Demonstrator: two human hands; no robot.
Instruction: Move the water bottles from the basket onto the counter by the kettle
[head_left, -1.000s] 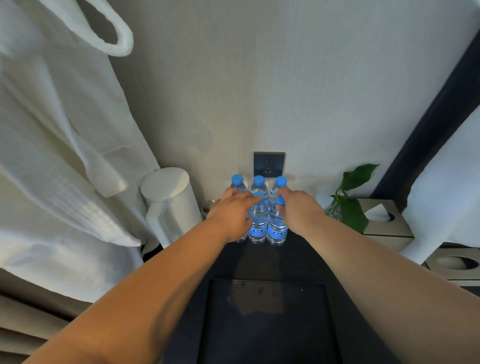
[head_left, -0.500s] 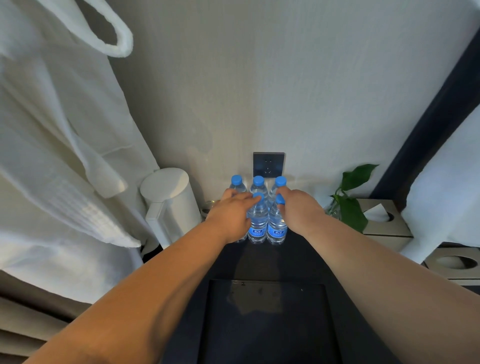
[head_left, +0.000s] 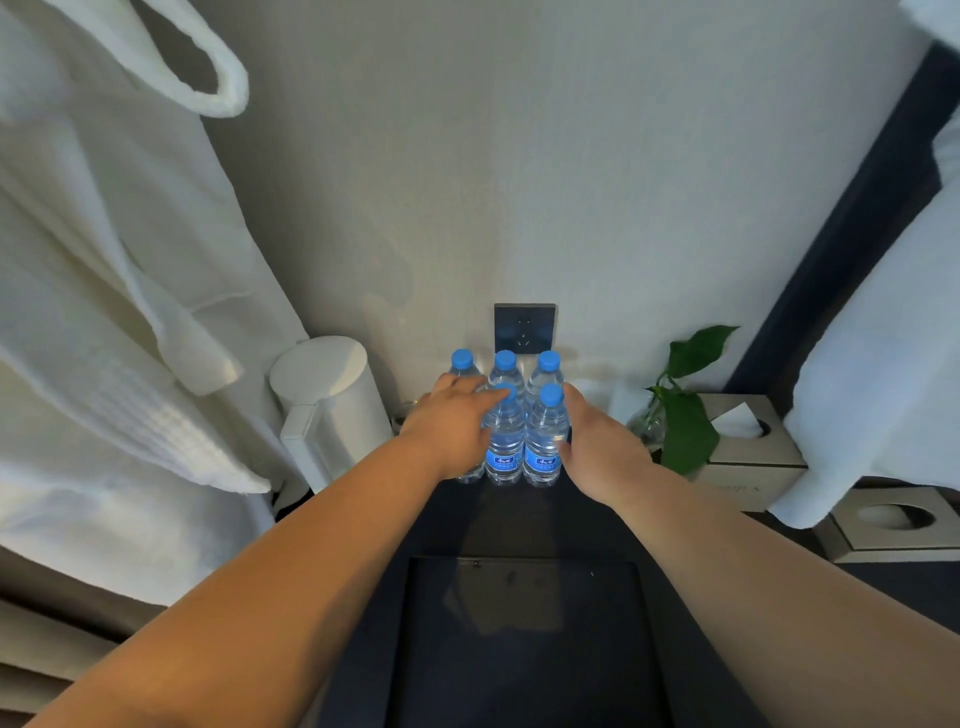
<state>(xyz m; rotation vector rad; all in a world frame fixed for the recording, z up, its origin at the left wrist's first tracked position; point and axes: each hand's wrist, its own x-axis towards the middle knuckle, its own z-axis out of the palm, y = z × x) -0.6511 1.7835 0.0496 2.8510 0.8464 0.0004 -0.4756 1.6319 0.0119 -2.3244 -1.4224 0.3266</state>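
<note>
Five water bottles (head_left: 519, 415) stand upright on the dark worktop (head_left: 519, 514), long axes vertical and blue caps pointing up, packed in a tight cluster against the wall below a dark wall socket (head_left: 524, 328). Three stand in the back row and two in front, the front pair with their blue labels facing the camera; a sixth may be hidden behind the left hand, but that cannot be told. The cluster sits just beside a white kettle (head_left: 332, 405), which stands to its left with its handle turned toward the viewer. The left hand (head_left: 454, 421) lies against the left side of the cluster, fingers spread over the front left bottle's shoulder and cap; its grip is loose and flat, pressing more than clasping. The right hand (head_left: 597, 441) rests along the right side of the front right bottle (head_left: 543, 441), palm inward, fingers extended and not wrapped around it. To the right of the bottles are a green plant (head_left: 685, 410) in a glass vase and a tissue box (head_left: 748, 447). A white bathrobe (head_left: 104, 312) hangs at the left. A dark flat panel (head_left: 519, 639) lies nearest the camera.
</note>
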